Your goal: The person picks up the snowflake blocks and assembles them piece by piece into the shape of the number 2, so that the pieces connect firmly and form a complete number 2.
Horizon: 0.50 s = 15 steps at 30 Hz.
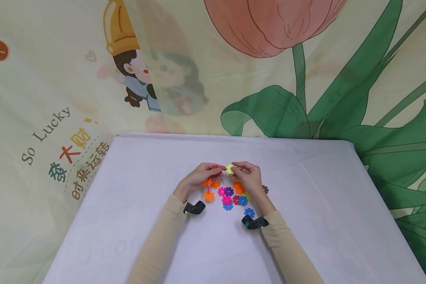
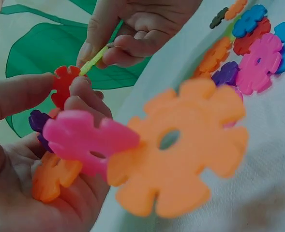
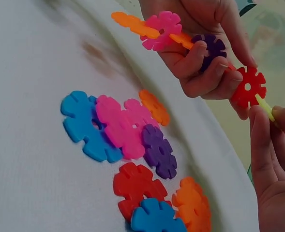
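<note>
My left hand (image 1: 198,176) holds a chain of slotted plastic snowflake discs. In the right wrist view, the chain runs from an orange disc through a pink disc (image 3: 157,39) and a purple disc (image 3: 214,52) to a red disc (image 3: 256,79). Left thumb and fingers pinch that red disc near its edge. A yellow disc (image 1: 228,169) is pinched between the thumb and fingers of my right hand (image 1: 251,179). Its edge meets the red disc's rim; whether the slots interlock, I cannot tell. The chain's far orange disc (image 2: 215,130) hangs close to the left wrist camera.
Loose discs lie on the white-covered table (image 1: 145,236) below and between the hands: a purple disc (image 3: 160,152), a blue disc (image 1: 249,213), pink, red and orange ones, some overlapping. A dark disc (image 1: 266,189) lies beyond the right wrist. A printed cloth (image 1: 184,79) hangs behind the table.
</note>
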### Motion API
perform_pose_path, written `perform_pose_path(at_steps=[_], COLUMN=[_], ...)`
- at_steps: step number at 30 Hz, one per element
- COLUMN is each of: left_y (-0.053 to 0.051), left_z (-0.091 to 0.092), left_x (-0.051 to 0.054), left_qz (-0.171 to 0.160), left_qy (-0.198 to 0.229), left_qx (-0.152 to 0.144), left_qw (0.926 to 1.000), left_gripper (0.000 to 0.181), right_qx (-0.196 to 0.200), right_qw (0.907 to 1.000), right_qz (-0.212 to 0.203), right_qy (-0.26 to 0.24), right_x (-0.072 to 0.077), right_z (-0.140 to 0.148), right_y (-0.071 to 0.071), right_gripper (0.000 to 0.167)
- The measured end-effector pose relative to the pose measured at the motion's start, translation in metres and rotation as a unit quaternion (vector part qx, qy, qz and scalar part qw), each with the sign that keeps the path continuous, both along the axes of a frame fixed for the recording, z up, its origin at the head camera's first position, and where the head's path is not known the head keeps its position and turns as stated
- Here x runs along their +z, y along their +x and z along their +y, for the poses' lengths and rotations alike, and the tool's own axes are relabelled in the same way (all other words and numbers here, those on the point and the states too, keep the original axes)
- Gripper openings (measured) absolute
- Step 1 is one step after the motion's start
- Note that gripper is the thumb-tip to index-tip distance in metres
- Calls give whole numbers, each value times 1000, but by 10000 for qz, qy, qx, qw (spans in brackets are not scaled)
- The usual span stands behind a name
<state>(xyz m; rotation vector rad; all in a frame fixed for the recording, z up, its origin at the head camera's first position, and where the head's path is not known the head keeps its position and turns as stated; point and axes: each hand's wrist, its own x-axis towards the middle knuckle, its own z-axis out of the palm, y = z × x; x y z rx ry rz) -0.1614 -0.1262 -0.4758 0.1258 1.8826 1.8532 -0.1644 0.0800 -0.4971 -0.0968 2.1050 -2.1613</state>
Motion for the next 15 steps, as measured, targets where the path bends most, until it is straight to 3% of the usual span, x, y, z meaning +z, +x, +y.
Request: perform_pose_path(at_steps=[5,10,15], left_y=[-2,-2,-2], left_z=[1,3,3], left_x=[0,0,-2], left_qz=[33,-6,-105], left_qy=[-6,-46,-6], left_qx=[3,78,193], left_qw=[10000,10000,9998], left_gripper=[32,32,31], right_qx=[-103,-440,-509], right_qw=[9996,9982,9976], right_qz=[253,282,365], right_qy=[54,-289,-289], right_x=[5,5,0], right_z=[-3,-11,-17], right_y=[3,11,12], right_gripper=[27,21,19])
